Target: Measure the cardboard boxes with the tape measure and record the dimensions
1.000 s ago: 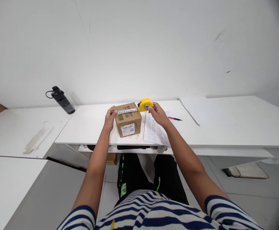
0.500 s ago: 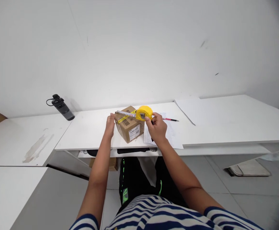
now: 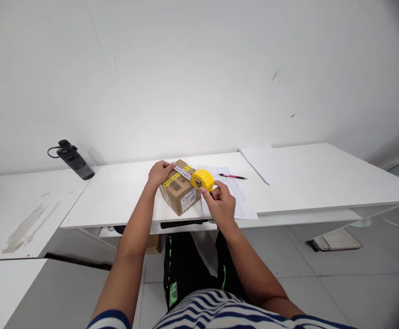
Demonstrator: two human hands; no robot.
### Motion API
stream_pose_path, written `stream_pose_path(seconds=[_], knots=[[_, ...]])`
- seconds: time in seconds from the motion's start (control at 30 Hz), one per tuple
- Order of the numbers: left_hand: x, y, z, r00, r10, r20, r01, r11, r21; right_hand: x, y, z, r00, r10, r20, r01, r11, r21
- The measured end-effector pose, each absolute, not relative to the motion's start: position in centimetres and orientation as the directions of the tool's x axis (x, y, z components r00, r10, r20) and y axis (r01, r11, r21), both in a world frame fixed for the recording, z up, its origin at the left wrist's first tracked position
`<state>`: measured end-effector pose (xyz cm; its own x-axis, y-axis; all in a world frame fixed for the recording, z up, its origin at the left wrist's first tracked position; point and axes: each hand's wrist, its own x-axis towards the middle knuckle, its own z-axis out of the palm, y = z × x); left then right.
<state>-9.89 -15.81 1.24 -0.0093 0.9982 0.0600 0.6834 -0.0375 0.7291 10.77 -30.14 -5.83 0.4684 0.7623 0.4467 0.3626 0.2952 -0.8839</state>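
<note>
A brown cardboard box with yellow tape strips, printed marks and a white label sits on the white desk. Across its top stretches the numbered blade of a yellow tape measure. My left hand is at the box's far left edge, fingers closed over the end of the blade; its tip is hidden beneath them. The tape measure's case is in my right hand, by the right side of the box, with the fingers wrapped behind it. A black strap hangs from the case.
Handwritten paper lies right of the box, with a red and black pen on it. Further right are white sheets. A dark water bottle stands at the back left, against the wall. Below the desktop is a shelf.
My left hand has moved over the box's top edge, and the blade has come down onto the box. The tape measure in my right hand is lower. The view has shifted somewhat.
</note>
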Motion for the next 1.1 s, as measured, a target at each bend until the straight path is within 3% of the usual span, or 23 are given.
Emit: stream_pose_path(seconds=[0.43, 0.8, 0.9, 1.1], knots=[[-8.6, -16.7, 1.8, -0.013, 0.994, 0.106, 0.78, -0.056, 0.623, 9.4, -33.3, -5.3, 0.302, 0.838, 0.454, 0.456, 0.291, -0.841], [-8.5, -16.9, 2.1, -0.006, 0.995, 0.102, 0.829, -0.052, 0.556, 9.1, -33.3, -4.0, 0.309, 0.862, 0.403, 0.457, 0.237, -0.857], [-8.4, -16.8, 2.2, 0.006, 0.996, 0.084, 0.82, -0.053, 0.569, 9.3, -33.0, -4.7, 0.293, 0.891, 0.348, 0.381, 0.225, -0.897], [-11.6, -17.8, 1.5, 0.068, 0.992, 0.106, 0.793, -0.118, 0.598, 10.1, -33.2, -5.4, 0.353, 0.9, 0.257, 0.072, 0.248, -0.966]])
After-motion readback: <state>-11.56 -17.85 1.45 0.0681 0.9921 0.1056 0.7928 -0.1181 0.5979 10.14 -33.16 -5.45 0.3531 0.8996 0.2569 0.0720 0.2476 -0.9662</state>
